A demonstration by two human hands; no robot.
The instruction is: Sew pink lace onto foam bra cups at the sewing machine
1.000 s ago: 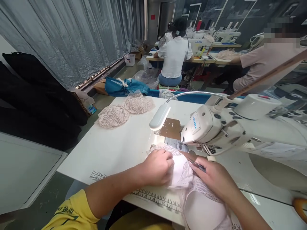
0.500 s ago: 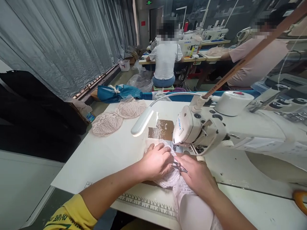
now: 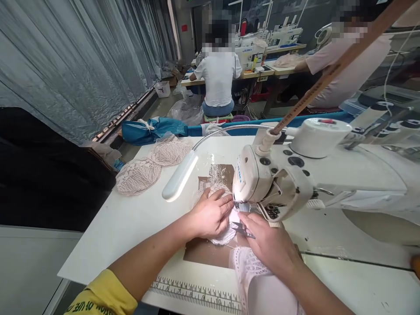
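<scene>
There is one near machine (image 3: pixel 251 175). Left of it: one lamp (image 3: pixel 179 177), two lace cups (image 3: pixel 139 176). In front of it: two hands (image 3: pixel 210 215), one pair of snips (image 3: pixel 244 230), one ruler (image 3: pixel 197 295). Beyond it: two people (image 3: pixel 218 78), one blue bundle (image 3: pixel 139 132).

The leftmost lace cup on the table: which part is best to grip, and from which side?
Probably its near rim, pinched lightly by the left hand coming from the near side. The lace cup lies dome up, so its low rim offers an edge to pinch; its far right side meets the second cup, leaving less room.
</scene>
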